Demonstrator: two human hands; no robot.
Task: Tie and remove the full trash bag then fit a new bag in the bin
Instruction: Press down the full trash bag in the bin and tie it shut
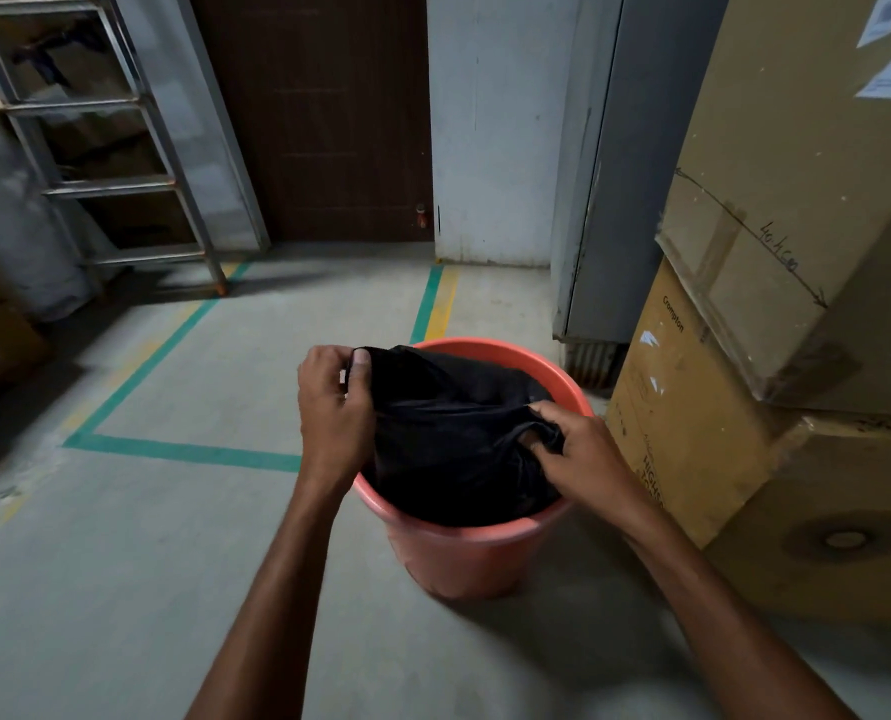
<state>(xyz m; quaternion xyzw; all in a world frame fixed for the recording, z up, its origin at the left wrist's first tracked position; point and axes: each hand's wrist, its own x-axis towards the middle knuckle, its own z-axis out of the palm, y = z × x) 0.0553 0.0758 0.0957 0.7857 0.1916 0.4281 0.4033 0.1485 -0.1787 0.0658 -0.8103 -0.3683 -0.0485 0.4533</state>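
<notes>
An orange-red plastic bin point(464, 553) stands on the concrete floor in front of me. A black trash bag point(453, 439) fills its mouth and bulges above the rim. My left hand point(334, 407) pinches the bag's edge at the bin's left rim, thumb on top of the plastic. My right hand point(583, 454) grips a bunched fold of the bag at the right side, fingers curled into it. What lies inside the bag is hidden.
Stacked cardboard boxes point(776, 356) stand close against the bin's right side. A metal ladder point(121, 148) leans at the back left, beside a dark brown door point(323, 122). Green and yellow floor tape point(183, 452) marks the concrete left of the bin.
</notes>
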